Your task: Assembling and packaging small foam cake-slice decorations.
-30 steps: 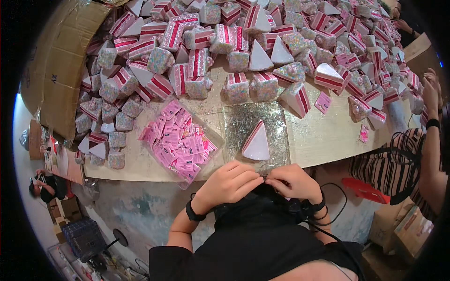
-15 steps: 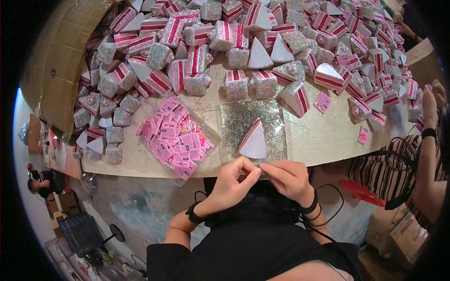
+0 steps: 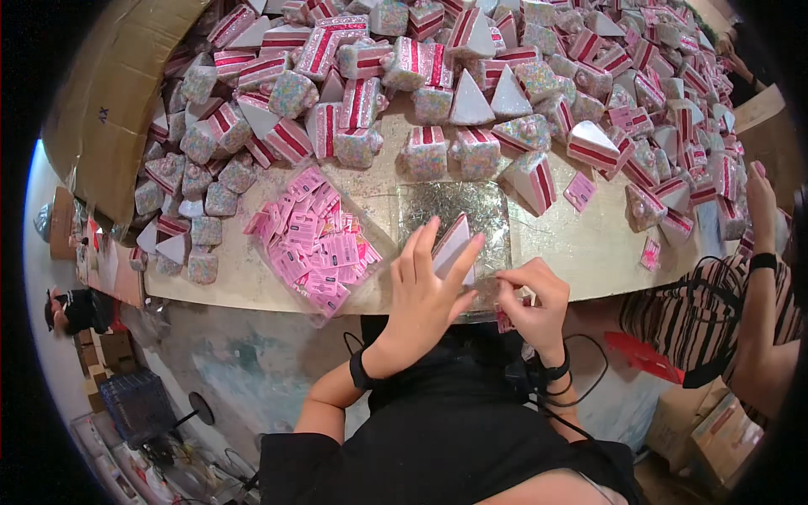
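My left hand is open, its fingers spread around a toy cake slice with a white triangular face. I cannot tell whether the fingers touch it. The slice lies on a glitter-strewn clear sheet at the table's near edge. Just to the right, my right hand pinches a small pink tag, mostly hidden by the fingers. Left of my hands, a clear plastic bag holds many pink printed tags.
A large heap of glittery cake slices covers the table's far side. A cardboard box stands at the far left. One loose pink tag lies right of the sheet. At the right, another person's arm reaches over the table.
My hands, together before, are now apart. The left has opened and moved forward over the cake slice; the right has shifted slightly right, and the pink tag now shows below its fingers.
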Motion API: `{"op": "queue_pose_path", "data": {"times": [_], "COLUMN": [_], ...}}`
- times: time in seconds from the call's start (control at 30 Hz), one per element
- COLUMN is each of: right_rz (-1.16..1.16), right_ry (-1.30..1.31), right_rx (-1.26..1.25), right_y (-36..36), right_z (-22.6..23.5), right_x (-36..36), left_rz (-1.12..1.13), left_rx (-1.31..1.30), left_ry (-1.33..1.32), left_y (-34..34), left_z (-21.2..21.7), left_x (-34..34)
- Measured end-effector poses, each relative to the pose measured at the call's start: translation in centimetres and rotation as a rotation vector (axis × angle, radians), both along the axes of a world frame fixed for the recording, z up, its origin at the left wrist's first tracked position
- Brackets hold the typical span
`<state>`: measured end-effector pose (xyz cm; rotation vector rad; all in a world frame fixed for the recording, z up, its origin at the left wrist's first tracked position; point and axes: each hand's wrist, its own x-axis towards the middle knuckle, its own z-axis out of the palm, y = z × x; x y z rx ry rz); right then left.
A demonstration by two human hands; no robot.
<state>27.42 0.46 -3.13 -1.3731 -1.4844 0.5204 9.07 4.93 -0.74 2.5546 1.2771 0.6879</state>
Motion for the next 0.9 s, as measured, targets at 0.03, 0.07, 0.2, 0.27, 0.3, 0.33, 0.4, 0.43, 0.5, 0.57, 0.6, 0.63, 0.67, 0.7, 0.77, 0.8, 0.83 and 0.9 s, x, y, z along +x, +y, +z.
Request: {"op": "queue_pose_path", "data": {"times": [0.03,0.07,0.2,0.27,0.3,0.33,0.4,0.43,0.5,0.57,0.6,0.63,0.67,0.7,0.77,0.8,0.83,0.9], "right_rz": [-0.041,-0.034,-0.016,0.024,0.054,0.085,0.139,0.157,0.196,0.203,0.207,0.202,0.195,0.187,0.188,0.189,0.188,0.184], "right_ry": [0.016,-0.008,-0.004,0.078,0.139,0.200,0.154,0.129,0.078,0.088,0.091,0.102,0.113,0.123,0.145,0.156,0.147,0.130], "right_rx": [-0.044,-0.029,0.065,0.115,0.136,0.156,0.189,0.203,0.219,0.228,0.231,0.222,0.209,0.197,0.205,0.211,0.204,0.183], "right_y": [-0.1,0.0,0.1,0.1,0.1,0.1,0.4,0.6,1.1,1.5,1.7,1.8,1.7,1.7,2.0,2.1,2.1,2.0], "right_z": [0.0,0.0,0.3,1.1,1.7,2.3,3.5,4.1,4.9,5.1,5.2,5.3,5.3,5.2,5.2,5.2,5.2,5.0], "right_x": [0.0,0.3,0.8,0.6,0.5,0.4,0.1,-0.3,-0.8,-1.2,-1.3,-1.4,-1.5,-1.6,-2.0,-2.1,-2.3,-2.5], "left_rz": [0.025,0.024,0.026,0.082,0.151,0.054,-0.159,-0.038,-0.108,-0.188,-0.175,-0.161,-0.147,-0.112,-0.041,-0.044,-0.048,0.016], "left_rx": [0.002,-0.112,-0.583,-0.969,-1.169,-1.310,-1.596,-1.566,-1.621,-1.660,-1.637,-1.614,-1.595,-1.614,-1.648,-1.649,-1.651,-1.667], "left_ry": [0.062,0.003,-0.563,-1.079,-1.316,-1.392,-1.526,-1.442,-1.488,-1.538,-1.515,-1.493,-1.471,-1.470,-1.467,-1.464,-1.460,-1.459], "left_y": [0.3,0.4,0.7,0.7,0.7,0.9,1.5,1.2,1.1,1.1,0.9,0.7,0.6,0.4,0.1,-0.2,-0.5,-0.9], "left_z": [-0.3,-1.1,-1.6,-0.1,0.5,0.3,0.2,0.4,-0.2,-1.2,-1.5,-1.5,-1.5,-1.3,-0.4,-0.6,-1.0,-0.6], "left_x": [0.1,0.0,-0.8,-0.6,-0.6,-1.1,-2.4,-2.0,-2.1,-2.5,-2.7,-2.7,-2.7,-2.6,-2.1,-2.1,-2.1,-1.9]}}
